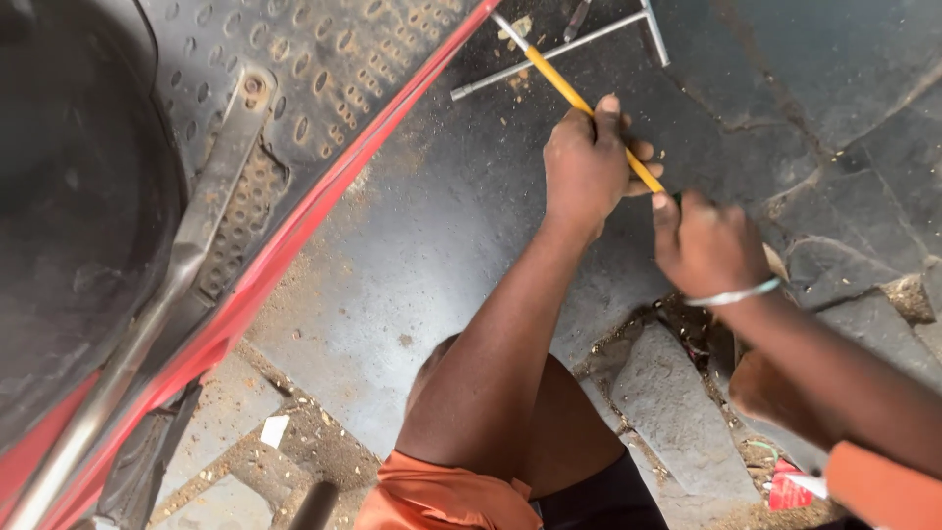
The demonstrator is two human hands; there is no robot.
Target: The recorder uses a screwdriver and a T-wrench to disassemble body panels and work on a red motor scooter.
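Bare knee [510,393] nearest; both hands [589,162] [708,245] clenched round slim yellow-handled tool [579,98], steel T-wrench [579,44] beyond

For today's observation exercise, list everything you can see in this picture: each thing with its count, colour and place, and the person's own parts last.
Yellow rod: one, yellow with a metal tip, held slantwise in both hands.
T-shaped wrench: one, silver, lying on the ground at top centre.
Vehicle footboard: one, dark studded panel with a red edge, on the left.
Metal bar: one, grey, running down the footboard.
Stone paving: grey, dusty, cracked at right.
Red scrap: one, bottom right.
Bracelet: one, silver, on the right wrist.
Left hand: gripping the rod.
Right hand: gripping the rod's lower end.
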